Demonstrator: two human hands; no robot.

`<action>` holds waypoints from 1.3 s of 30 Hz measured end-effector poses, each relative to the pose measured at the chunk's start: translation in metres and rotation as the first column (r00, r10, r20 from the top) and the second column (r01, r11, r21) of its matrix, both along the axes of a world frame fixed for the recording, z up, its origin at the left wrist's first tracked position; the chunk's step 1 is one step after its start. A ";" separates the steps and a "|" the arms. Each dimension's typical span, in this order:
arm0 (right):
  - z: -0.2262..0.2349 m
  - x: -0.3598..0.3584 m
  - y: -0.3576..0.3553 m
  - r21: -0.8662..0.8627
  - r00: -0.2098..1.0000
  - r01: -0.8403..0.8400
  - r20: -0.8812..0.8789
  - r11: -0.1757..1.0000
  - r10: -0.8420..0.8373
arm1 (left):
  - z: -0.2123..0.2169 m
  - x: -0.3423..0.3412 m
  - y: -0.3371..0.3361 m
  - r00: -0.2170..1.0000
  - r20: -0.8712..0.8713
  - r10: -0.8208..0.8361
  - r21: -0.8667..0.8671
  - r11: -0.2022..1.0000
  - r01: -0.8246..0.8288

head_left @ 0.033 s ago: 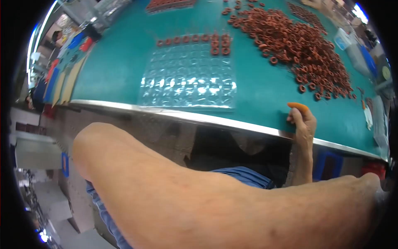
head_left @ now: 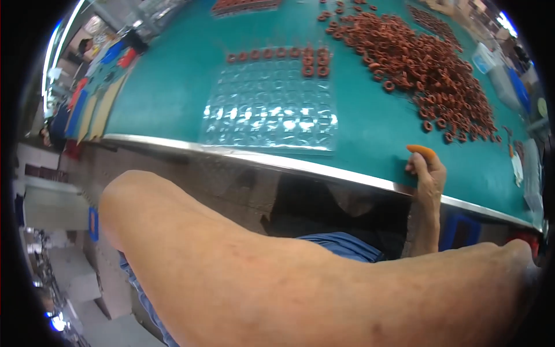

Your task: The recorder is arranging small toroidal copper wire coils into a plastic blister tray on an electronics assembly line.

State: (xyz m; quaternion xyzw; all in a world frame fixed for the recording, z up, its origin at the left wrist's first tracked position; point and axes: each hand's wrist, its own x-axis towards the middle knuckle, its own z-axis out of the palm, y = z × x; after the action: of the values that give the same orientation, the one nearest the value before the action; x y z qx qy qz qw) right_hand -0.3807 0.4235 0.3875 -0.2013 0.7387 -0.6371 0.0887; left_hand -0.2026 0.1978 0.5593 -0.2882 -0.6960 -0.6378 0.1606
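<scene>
My left forearm stretches across the foreground from the elbow at left. At the right rim my left hand [head_left: 523, 258] is cut off and dim, its fingers hidden. Behind that arm, my right hand [head_left: 428, 172] rests at the table's front edge. An orange finger cot [head_left: 420, 151] covers its index finger; the fingers are curled in, with nothing visible in them. Left of it lies a clear plastic blister tray [head_left: 269, 104]. Copper-coloured wound ring coils [head_left: 281, 52] fill its far row and several pockets at its far right. A large heap of loose coils [head_left: 419, 69] lies beyond my right hand.
The green table [head_left: 162, 98] has a metal front edge [head_left: 277, 161]. Another filled tray [head_left: 243, 6] sits at the far side. Small orange-handled cutters [head_left: 510, 147] and clear plastic containers [head_left: 497, 75] stand along the right. Blue and tan boards [head_left: 95, 110] line the left.
The whole scene has shifted slightly to the right in the picture. Neither hand has visibly changed its pose, and the coils and tray lie as before.
</scene>
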 end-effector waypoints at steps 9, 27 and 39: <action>0.003 0.009 -0.015 0.055 0.999 -0.052 0.009 0.997 0.052 | 0.009 0.013 -0.012 0.999 -0.035 0.041 -0.032 0.999 -0.042; 0.002 0.005 -0.008 0.125 0.996 -0.037 -0.073 0.991 0.046 | 0.028 0.043 -0.026 0.991 0.014 0.134 -0.155 0.979 -0.131; 0.001 0.007 -0.011 0.125 0.993 -0.021 -0.111 0.992 0.035 | 0.029 0.051 -0.023 0.979 0.119 0.163 -0.219 0.966 -0.134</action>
State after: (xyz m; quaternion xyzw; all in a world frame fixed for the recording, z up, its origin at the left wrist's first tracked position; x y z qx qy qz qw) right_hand -0.3737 0.4125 0.3880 -0.2415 0.7775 -0.5766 0.0680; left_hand -0.1520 0.1751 0.5887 -0.2061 -0.7884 -0.5651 0.1288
